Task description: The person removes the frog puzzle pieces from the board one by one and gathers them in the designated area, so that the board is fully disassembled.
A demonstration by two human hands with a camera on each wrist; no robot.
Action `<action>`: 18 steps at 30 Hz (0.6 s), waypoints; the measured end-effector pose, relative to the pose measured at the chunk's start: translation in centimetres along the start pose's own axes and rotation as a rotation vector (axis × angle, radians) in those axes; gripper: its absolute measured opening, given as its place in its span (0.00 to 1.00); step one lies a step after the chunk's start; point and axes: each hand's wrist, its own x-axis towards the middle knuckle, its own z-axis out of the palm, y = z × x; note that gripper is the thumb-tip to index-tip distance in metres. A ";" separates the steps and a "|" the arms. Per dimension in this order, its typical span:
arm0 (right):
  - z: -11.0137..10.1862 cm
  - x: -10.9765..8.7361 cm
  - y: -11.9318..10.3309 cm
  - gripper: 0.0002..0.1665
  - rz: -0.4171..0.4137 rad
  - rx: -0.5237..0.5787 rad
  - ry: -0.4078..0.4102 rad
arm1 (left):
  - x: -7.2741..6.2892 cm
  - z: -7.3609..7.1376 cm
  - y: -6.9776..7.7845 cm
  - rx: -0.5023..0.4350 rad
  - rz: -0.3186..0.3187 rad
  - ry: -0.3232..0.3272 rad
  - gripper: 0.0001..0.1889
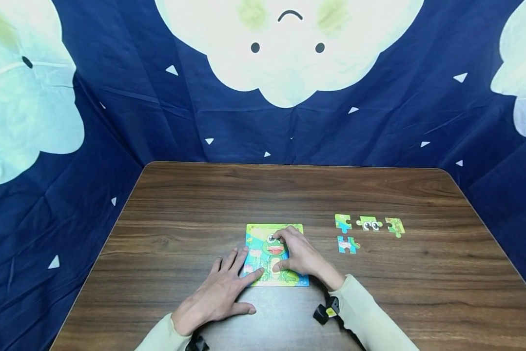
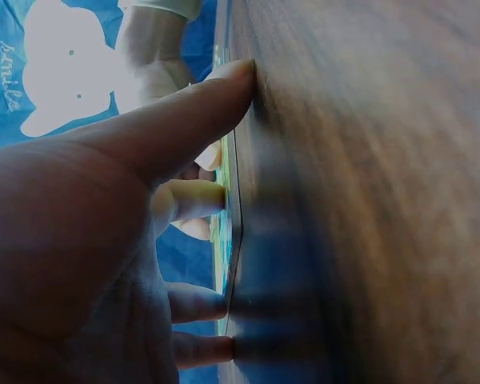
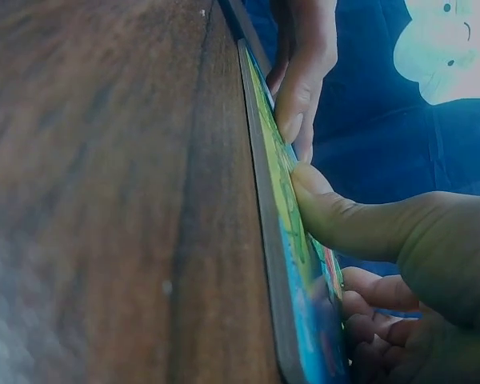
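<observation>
Head view shows the frog puzzle (image 1: 272,250) flat on the bench (image 1: 192,204). At its left edge the left hand (image 1: 222,287) spreads relaxed fingers, index on the picture; the right hand (image 1: 304,254) rests thumb and bent fingers apart on its face, visibly gripping nothing. Thin, it is probably light, stiff and slippery; best steadied by its rim. Four loose pieces (image 1: 370,224) lie beyond the right fingers.

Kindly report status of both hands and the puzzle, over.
Left hand touching frog puzzle at left side. Right hand on top, partly hiding it. Four loose pieces to the right.
</observation>
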 end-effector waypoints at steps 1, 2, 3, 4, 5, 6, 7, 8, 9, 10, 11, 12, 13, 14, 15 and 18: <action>0.0 0.0 0.0 0.41 0.003 0.000 0.000 | 0.0 0.0 0.0 -0.001 0.000 -0.001 0.39; 0.0 0.0 -0.1 0.41 0.005 -0.001 0.001 | 0.0 0.0 0.0 -0.001 0.001 -0.003 0.39; -0.1 0.0 -0.1 0.41 0.006 -0.003 0.002 | 0.0 0.0 0.0 -0.003 0.000 -0.005 0.39; -0.1 0.0 -0.2 0.42 0.005 -0.007 0.005 | 0.0 -0.1 0.0 -0.003 -0.001 -0.007 0.39; -0.1 0.0 -0.2 0.42 0.002 -0.015 0.010 | 0.0 -0.1 0.0 -0.004 -0.001 -0.008 0.39; -0.1 0.0 -0.2 0.41 -0.002 -0.019 0.014 | 0.0 -0.1 0.0 -0.003 -0.001 -0.008 0.39; -0.1 0.0 -0.3 0.41 -0.005 -0.022 0.017 | 0.0 -0.1 -0.1 -0.003 0.001 -0.006 0.39; -0.1 0.0 -0.3 0.41 -0.008 -0.020 0.020 | 0.0 -0.1 -0.1 -0.002 0.001 -0.006 0.39; -0.1 0.0 -0.3 0.41 -0.013 -0.016 0.021 | 0.0 -0.1 -0.1 -0.003 0.000 -0.006 0.38; -0.1 -0.1 -0.3 0.41 -0.018 -0.015 0.021 | 0.0 -0.1 -0.1 -0.002 0.001 -0.004 0.39; -0.1 -0.1 -0.3 0.41 -0.024 -0.015 0.020 | 0.0 0.0 -0.1 -0.003 0.001 -0.003 0.39; 0.0 -0.1 -0.3 0.41 -0.032 -0.014 0.019 | 0.0 -0.1 0.0 -0.004 0.001 -0.002 0.39; 0.0 -0.2 -0.2 0.41 -0.041 -0.017 0.019 | 0.0 0.0 0.0 -0.006 0.000 -0.002 0.39; 0.0 -0.2 -0.2 0.41 -0.049 -0.016 0.018 | 0.0 0.0 0.0 -0.007 -0.001 -0.003 0.39; 0.1 -0.3 -0.2 0.41 -0.058 -0.020 0.019 | -0.1 0.0 0.0 -0.007 -0.001 -0.004 0.39; 0.1 -0.4 -0.1 0.41 -0.079 -0.036 0.024 | -0.1 -0.1 0.0 -0.008 0.004 -0.002 0.38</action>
